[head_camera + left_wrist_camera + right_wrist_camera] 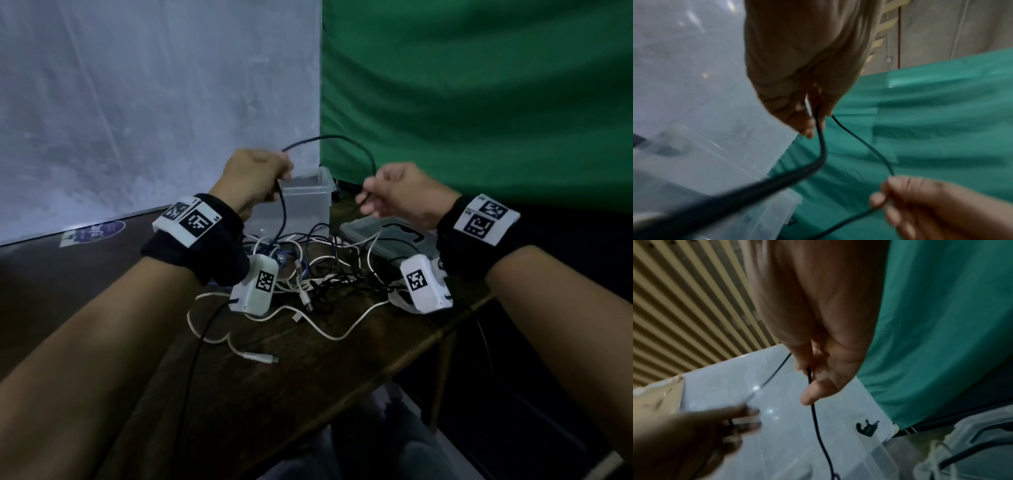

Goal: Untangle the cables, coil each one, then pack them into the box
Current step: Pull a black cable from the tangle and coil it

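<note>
Arching thin black cable (346, 144) between left hand (255, 176), right hand (399, 192); both grips pinching it.

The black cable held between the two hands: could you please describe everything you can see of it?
The black cable is thin, round and looks rubber-coated. The left hand grips it and the right hand pinches it; between them it arches up in a loop above the clear box. Below the left hand it hangs down into the tangle of white and dark cables on the wooden table. No plug of it is visible.
</note>
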Demonstrator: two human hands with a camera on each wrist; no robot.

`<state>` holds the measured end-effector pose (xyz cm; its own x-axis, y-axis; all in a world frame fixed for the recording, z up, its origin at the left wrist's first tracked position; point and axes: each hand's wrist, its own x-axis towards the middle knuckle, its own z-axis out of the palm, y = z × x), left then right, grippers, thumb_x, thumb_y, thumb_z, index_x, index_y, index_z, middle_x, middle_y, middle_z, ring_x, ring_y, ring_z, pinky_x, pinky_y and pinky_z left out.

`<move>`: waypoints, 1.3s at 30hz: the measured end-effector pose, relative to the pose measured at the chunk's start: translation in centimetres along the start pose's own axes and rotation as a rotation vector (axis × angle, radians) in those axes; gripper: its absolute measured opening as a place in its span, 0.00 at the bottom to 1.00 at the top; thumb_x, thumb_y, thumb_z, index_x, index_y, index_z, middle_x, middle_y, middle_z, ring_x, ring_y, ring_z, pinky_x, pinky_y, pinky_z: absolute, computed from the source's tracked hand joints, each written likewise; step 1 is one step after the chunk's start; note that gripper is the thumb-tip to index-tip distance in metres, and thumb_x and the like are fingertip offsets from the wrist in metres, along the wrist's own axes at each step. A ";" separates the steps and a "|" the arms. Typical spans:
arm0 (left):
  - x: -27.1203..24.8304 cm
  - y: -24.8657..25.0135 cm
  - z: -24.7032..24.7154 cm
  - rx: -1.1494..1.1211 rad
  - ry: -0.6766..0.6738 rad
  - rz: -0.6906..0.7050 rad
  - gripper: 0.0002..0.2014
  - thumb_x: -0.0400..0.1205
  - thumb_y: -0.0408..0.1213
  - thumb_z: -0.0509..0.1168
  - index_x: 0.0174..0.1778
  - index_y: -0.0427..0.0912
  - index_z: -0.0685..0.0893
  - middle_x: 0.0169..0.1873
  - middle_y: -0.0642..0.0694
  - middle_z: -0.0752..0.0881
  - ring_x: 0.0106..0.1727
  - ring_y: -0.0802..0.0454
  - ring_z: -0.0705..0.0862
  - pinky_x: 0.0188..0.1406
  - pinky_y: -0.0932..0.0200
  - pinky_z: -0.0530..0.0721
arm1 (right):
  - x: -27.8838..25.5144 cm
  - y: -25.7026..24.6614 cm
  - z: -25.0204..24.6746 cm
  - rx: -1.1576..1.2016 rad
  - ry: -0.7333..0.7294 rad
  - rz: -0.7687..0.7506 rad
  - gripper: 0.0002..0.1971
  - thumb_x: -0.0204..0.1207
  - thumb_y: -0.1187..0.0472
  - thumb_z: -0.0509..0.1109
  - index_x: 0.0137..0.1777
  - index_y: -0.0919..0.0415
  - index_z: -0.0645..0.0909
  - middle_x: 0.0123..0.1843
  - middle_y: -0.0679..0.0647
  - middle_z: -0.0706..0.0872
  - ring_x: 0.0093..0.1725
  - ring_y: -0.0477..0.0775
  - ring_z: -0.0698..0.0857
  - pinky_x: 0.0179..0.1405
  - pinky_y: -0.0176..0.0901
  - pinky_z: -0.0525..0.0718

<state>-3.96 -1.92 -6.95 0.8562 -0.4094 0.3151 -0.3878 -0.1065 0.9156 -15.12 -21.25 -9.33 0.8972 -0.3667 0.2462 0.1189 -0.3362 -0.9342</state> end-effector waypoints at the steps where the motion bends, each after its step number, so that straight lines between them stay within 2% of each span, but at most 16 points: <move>1: -0.1 -0.3 0.0 0.155 -0.048 -0.042 0.11 0.82 0.39 0.64 0.45 0.36 0.87 0.37 0.43 0.84 0.29 0.52 0.74 0.25 0.63 0.74 | 0.1 -0.6 0.0 0.091 0.043 -0.027 0.12 0.84 0.67 0.60 0.36 0.62 0.70 0.35 0.60 0.86 0.24 0.46 0.85 0.22 0.35 0.82; 4: -0.3 -1.1 0.4 0.417 -0.157 -0.031 0.14 0.80 0.43 0.68 0.46 0.34 0.89 0.34 0.41 0.80 0.30 0.50 0.70 0.26 0.62 0.67 | 0.2 -2.7 0.0 0.205 0.128 -0.124 0.11 0.84 0.65 0.61 0.38 0.60 0.71 0.34 0.60 0.85 0.23 0.47 0.84 0.23 0.35 0.83; 7: -0.9 -1.3 1.7 0.384 -0.195 0.087 0.10 0.81 0.42 0.67 0.41 0.39 0.86 0.30 0.43 0.79 0.26 0.53 0.71 0.23 0.66 0.69 | 0.5 -3.5 -0.2 0.168 0.158 -0.177 0.08 0.82 0.65 0.65 0.40 0.60 0.78 0.28 0.55 0.84 0.21 0.45 0.80 0.21 0.34 0.80; 10: -0.7 -1.1 2.5 0.267 -0.178 0.144 0.03 0.81 0.39 0.67 0.46 0.45 0.84 0.39 0.41 0.84 0.33 0.51 0.76 0.30 0.63 0.75 | 0.9 -3.2 -0.3 0.006 0.250 -0.225 0.05 0.80 0.62 0.68 0.43 0.57 0.84 0.25 0.52 0.79 0.18 0.41 0.72 0.18 0.32 0.73; 13: 0.0 -0.9 2.1 0.312 -0.142 0.190 0.05 0.78 0.39 0.71 0.48 0.46 0.84 0.36 0.46 0.84 0.29 0.56 0.75 0.31 0.64 0.75 | 0.9 -2.9 -0.9 -0.063 0.400 -0.276 0.05 0.79 0.61 0.69 0.47 0.60 0.85 0.25 0.51 0.75 0.17 0.39 0.69 0.18 0.30 0.70; 15: 0.3 -0.9 1.7 0.351 -0.135 0.198 0.08 0.76 0.39 0.73 0.49 0.45 0.85 0.32 0.50 0.82 0.27 0.59 0.75 0.25 0.68 0.74 | 0.7 -3.0 -1.2 -0.003 0.444 -0.278 0.06 0.81 0.61 0.66 0.46 0.59 0.84 0.25 0.51 0.74 0.16 0.40 0.69 0.17 0.32 0.71; 18: 0.2 -1.5 1.9 0.335 -0.187 0.181 0.08 0.75 0.38 0.74 0.46 0.43 0.85 0.30 0.51 0.81 0.26 0.58 0.75 0.21 0.71 0.73 | 0.2 -3.9 -1.0 0.167 0.354 -0.269 0.07 0.83 0.63 0.63 0.45 0.58 0.81 0.27 0.52 0.77 0.18 0.43 0.73 0.19 0.36 0.78; 21: -0.4 -2.1 3.2 0.377 -0.265 0.199 0.06 0.75 0.38 0.74 0.45 0.43 0.85 0.29 0.51 0.81 0.26 0.58 0.75 0.26 0.68 0.75 | -0.1 -5.2 -0.3 0.312 0.240 -0.261 0.08 0.84 0.63 0.61 0.49 0.61 0.81 0.32 0.55 0.79 0.22 0.44 0.78 0.26 0.38 0.84; 24: -0.7 -2.7 4.5 0.443 -0.337 0.211 0.05 0.77 0.39 0.72 0.40 0.42 0.85 0.28 0.52 0.80 0.26 0.61 0.75 0.28 0.68 0.75 | -0.2 -6.0 -0.1 0.456 0.203 -0.279 0.08 0.85 0.64 0.59 0.50 0.65 0.80 0.34 0.57 0.79 0.24 0.46 0.79 0.30 0.39 0.85; 27: -0.4 -2.9 5.0 0.422 -0.314 0.200 0.13 0.80 0.36 0.69 0.29 0.39 0.79 0.22 0.49 0.77 0.20 0.61 0.72 0.24 0.68 0.73 | 0.0 -6.1 -0.7 0.556 0.199 -0.271 0.08 0.85 0.64 0.60 0.51 0.67 0.79 0.36 0.58 0.80 0.27 0.47 0.82 0.32 0.39 0.86; 29: 0.0 -2.8 4.7 0.364 -0.247 0.175 0.15 0.80 0.36 0.69 0.28 0.40 0.77 0.21 0.47 0.77 0.22 0.58 0.74 0.27 0.66 0.75 | 0.2 -5.5 -1.1 0.581 0.192 -0.233 0.08 0.85 0.63 0.60 0.52 0.66 0.78 0.37 0.58 0.81 0.29 0.48 0.85 0.33 0.39 0.86; 31: 0.5 -2.5 4.3 0.270 -0.171 0.144 0.15 0.80 0.36 0.69 0.27 0.41 0.78 0.20 0.48 0.79 0.26 0.52 0.76 0.30 0.63 0.77 | 0.5 -4.5 -1.1 0.524 0.168 -0.155 0.07 0.85 0.62 0.61 0.53 0.65 0.78 0.38 0.58 0.83 0.32 0.49 0.87 0.34 0.39 0.86; 33: 1.0 -2.3 3.9 0.189 -0.125 0.129 0.15 0.79 0.36 0.70 0.26 0.43 0.79 0.18 0.51 0.80 0.29 0.49 0.76 0.32 0.58 0.75 | 0.5 -3.3 -0.4 0.368 0.117 -0.057 0.06 0.83 0.63 0.63 0.52 0.64 0.80 0.40 0.58 0.84 0.33 0.49 0.86 0.34 0.40 0.87; 36: 1.2 -1.8 3.6 0.156 -0.108 0.148 0.14 0.80 0.35 0.69 0.27 0.44 0.79 0.25 0.44 0.82 0.29 0.48 0.78 0.34 0.58 0.74 | 0.7 -0.8 1.2 0.066 -0.073 0.076 0.06 0.79 0.66 0.68 0.54 0.65 0.82 0.44 0.58 0.85 0.36 0.49 0.85 0.34 0.40 0.87; 38: 1.1 -1.4 3.3 0.126 -0.107 0.163 0.13 0.80 0.34 0.68 0.29 0.40 0.80 0.27 0.43 0.82 0.27 0.52 0.79 0.30 0.62 0.74 | 0.7 0.5 2.4 -0.080 -0.193 0.082 0.05 0.77 0.67 0.71 0.50 0.60 0.83 0.41 0.54 0.84 0.37 0.49 0.83 0.35 0.41 0.85; 39: 1.0 -1.2 3.2 0.106 -0.108 0.165 0.11 0.81 0.32 0.67 0.33 0.34 0.82 0.26 0.43 0.81 0.25 0.55 0.78 0.28 0.64 0.74 | 0.6 0.8 2.9 -0.124 -0.220 0.067 0.05 0.77 0.68 0.71 0.47 0.57 0.83 0.38 0.51 0.83 0.36 0.47 0.81 0.35 0.40 0.84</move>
<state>-3.74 -5.07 -8.55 0.7391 -0.5229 0.4246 -0.5582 -0.1226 0.8206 -13.21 -19.21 -10.64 0.9737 -0.1992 0.1105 0.0154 -0.4265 -0.9044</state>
